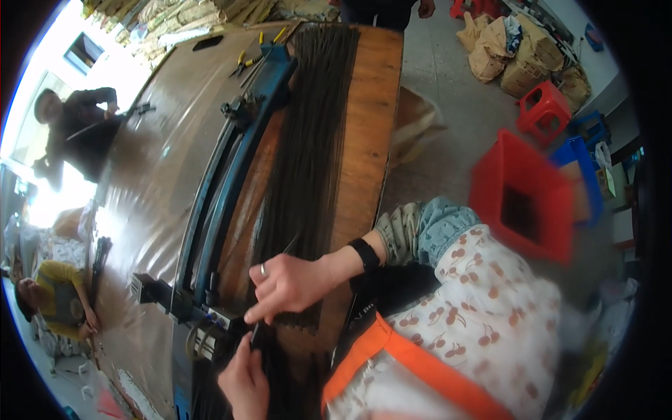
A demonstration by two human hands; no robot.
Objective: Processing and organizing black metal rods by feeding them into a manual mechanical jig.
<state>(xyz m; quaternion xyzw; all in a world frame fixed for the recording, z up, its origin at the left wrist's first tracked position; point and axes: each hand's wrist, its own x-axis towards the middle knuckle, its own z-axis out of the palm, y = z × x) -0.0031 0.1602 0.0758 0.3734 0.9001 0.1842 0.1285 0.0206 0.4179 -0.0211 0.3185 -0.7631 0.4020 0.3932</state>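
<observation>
My right hand (290, 283), with a ring and a black wristband, is closed around a thin dark rod (292, 243); a short length of it sticks out past the knuckles. Just below, my left hand (245, 381) pinches the dark strip between thumb and fingers, close to my right fingertips. Both hands are beside a small clamp-like block (222, 320) at the near end of a long blue metal rail (241, 161). Many similar thin dark rods (311, 133) lie side by side under and beyond my right hand. Blur and my fingers hide where the held piece ends.
A wooden board (367, 119) carries the rods. Yellow-handled pliers (241, 63) lie at the far end. A red bin (521, 196), a red stool (544, 112) and paper sacks (525, 52) stand to the right. Two people (84, 133) work across the plastic-covered table (157, 210); another stands at the far end.
</observation>
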